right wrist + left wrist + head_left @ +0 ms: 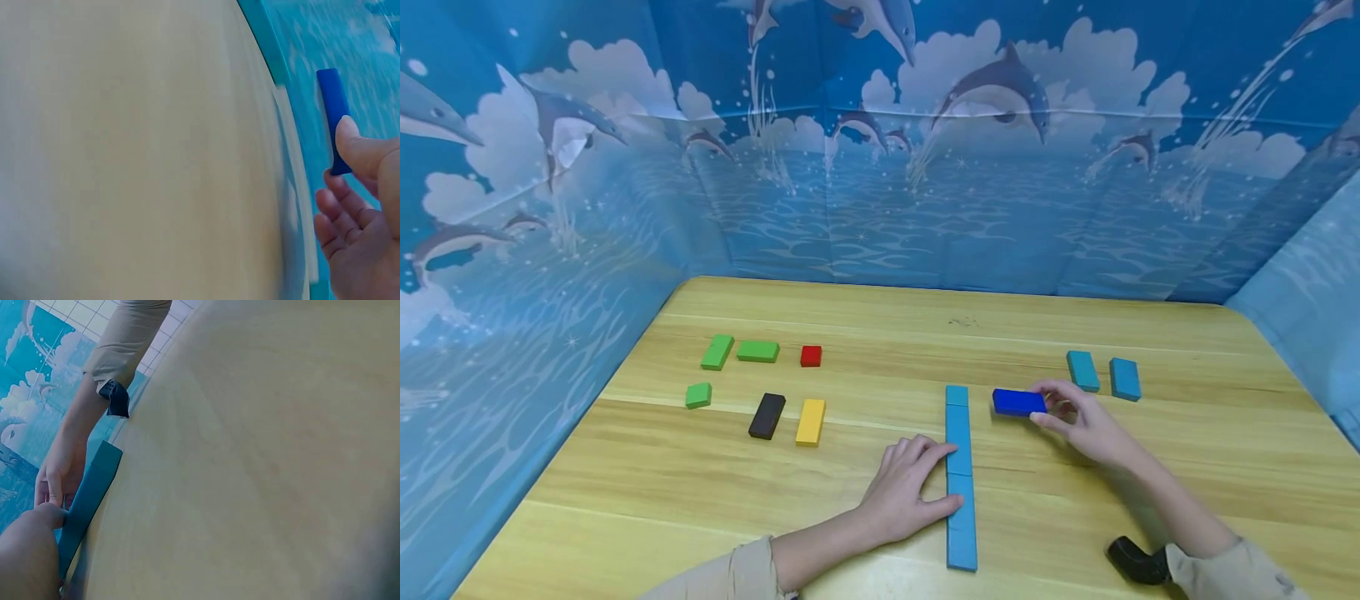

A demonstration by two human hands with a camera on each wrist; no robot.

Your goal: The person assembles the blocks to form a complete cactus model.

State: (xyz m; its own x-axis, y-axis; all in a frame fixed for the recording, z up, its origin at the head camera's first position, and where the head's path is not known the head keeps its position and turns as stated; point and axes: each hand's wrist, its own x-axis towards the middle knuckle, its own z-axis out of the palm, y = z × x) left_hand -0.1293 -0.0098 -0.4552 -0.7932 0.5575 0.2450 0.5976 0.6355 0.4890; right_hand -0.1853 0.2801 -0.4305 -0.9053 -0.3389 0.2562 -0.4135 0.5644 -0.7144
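Note:
A dark blue rectangular block (1018,403) is pinched between the thumb and fingers of my right hand (1084,423), just right of a light blue row. In the right wrist view the same block (333,112) stands out from the thumb. That row joins a small light blue block (957,396) at the far end with two long light blue blocks (961,533) in a straight line. My left hand (904,493) rests at the row's left side, thumb and index finger touching the long blocks. The left wrist view has the thumb against a light blue block (94,490).
Two light blue blocks (1125,380) lie behind my right hand. On the left are several green blocks (757,352), a red block (811,357), a black block (767,417) and a yellow block (810,423). Dolphin-printed cloth (880,217) hangs beyond the wooden table (647,467).

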